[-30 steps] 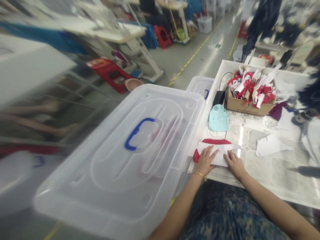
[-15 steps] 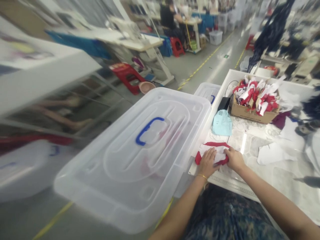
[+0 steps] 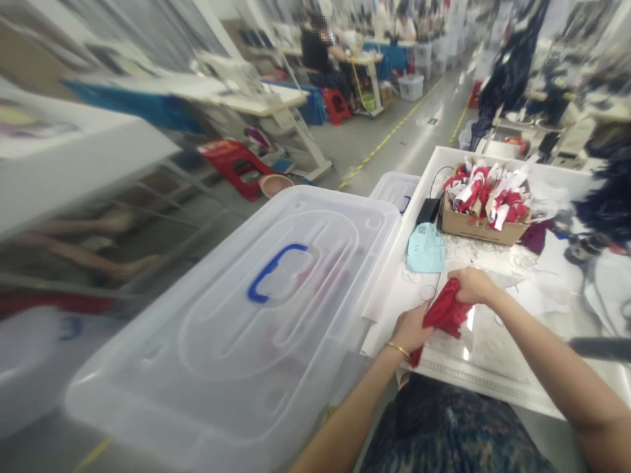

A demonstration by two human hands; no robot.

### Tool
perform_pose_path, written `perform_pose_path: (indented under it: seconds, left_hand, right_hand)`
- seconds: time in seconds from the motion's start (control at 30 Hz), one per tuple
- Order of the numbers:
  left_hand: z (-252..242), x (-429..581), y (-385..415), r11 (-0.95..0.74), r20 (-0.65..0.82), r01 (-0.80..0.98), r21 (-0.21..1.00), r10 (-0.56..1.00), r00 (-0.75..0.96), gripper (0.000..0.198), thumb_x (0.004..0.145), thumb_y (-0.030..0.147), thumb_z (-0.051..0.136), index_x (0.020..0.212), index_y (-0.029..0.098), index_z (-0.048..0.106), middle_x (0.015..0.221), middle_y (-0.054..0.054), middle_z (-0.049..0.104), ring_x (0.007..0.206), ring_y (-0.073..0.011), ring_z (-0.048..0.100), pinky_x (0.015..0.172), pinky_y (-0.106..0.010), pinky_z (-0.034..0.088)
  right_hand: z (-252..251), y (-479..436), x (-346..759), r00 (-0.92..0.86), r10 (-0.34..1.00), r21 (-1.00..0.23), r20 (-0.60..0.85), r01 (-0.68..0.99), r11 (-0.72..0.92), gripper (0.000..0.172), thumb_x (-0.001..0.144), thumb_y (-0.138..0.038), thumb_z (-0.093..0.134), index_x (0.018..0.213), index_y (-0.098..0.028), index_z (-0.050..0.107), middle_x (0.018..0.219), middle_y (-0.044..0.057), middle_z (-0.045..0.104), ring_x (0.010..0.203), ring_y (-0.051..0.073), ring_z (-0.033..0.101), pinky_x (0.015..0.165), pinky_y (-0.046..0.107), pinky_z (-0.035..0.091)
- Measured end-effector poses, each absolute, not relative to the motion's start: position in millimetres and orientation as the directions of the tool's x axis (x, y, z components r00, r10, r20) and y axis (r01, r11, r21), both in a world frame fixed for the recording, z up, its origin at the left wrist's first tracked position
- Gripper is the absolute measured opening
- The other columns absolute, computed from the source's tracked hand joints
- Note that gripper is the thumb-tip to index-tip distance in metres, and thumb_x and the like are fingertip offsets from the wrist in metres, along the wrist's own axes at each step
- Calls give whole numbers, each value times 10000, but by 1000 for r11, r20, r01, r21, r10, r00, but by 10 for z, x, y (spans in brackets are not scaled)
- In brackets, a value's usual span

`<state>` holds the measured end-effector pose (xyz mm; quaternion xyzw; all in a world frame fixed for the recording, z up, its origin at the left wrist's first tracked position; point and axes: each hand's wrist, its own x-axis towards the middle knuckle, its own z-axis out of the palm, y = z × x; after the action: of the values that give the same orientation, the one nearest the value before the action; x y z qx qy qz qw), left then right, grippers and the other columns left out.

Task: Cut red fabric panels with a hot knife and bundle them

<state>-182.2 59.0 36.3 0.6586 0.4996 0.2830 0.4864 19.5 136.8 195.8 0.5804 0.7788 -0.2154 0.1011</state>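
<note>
Together, the left hand (image 3: 409,330) and right hand (image 3: 473,286) grip a bunched red cloth (image 3: 446,314) above the white table (image 3: 473,387). At twelve o'clock, a pale blue cloth (image 3: 425,248) bears a print too small to read. At nine o'clock sits a clear plastic tote (image 3: 231,328); at one o'clock, a cardboard box (image 3: 486,225) holds red-and-white fabric scraps (image 3: 486,194).

Soft matt red cloth (image 3: 445,312) is seen at centre right. Smooth translucent plastic box lid (image 3: 207,368) is shown at lower left, brown corrugated cardboard box (image 3: 461,225) at upper right, and glossy white patterned tabletop (image 3: 497,358) at right.
</note>
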Motion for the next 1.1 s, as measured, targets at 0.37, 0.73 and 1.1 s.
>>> perform_pose_path:
  seconds: [0.37, 0.73, 1.1]
  left_hand:
    - [167, -1184, 534, 610, -413, -106, 785, 645, 643, 338, 985, 367, 653, 1245, 154, 613, 1229, -98, 646, 1048, -234, 669, 894, -439, 588]
    - [127, -1199, 427, 787, -555, -242, 568, 583, 594, 312, 981, 345, 660, 1226, 154, 621, 1217, -90, 649, 1037, -228, 670, 888, -431, 589]
    - [212, -1145, 425, 798, -602, -330, 505, 599, 527, 352, 993, 450, 633, 1148, 137, 678, 1115, -88, 733, 1017, -226, 720, 957, -470, 572]
  right_hand:
    - [1420, 1209, 816, -85, 995, -449, 60, 888, 103, 380, 872, -161, 510, 1232, -172, 627, 1177, 145, 628, 1094, 281, 616, 948, 450, 537]
    - [948, -190, 413, -302, 943, -675, -139, 726, 133, 298, 854, -170, 653, 1152, -166, 654, 1104, 125, 652, 993, 250, 657, 887, 413, 572]
    - [1091, -55, 482, -332, 929, -752, -164, 651, 99, 299, 880, -87, 562, 1142, -168, 682, 1183, 119, 685, 1119, 250, 621, 1027, 452, 511]
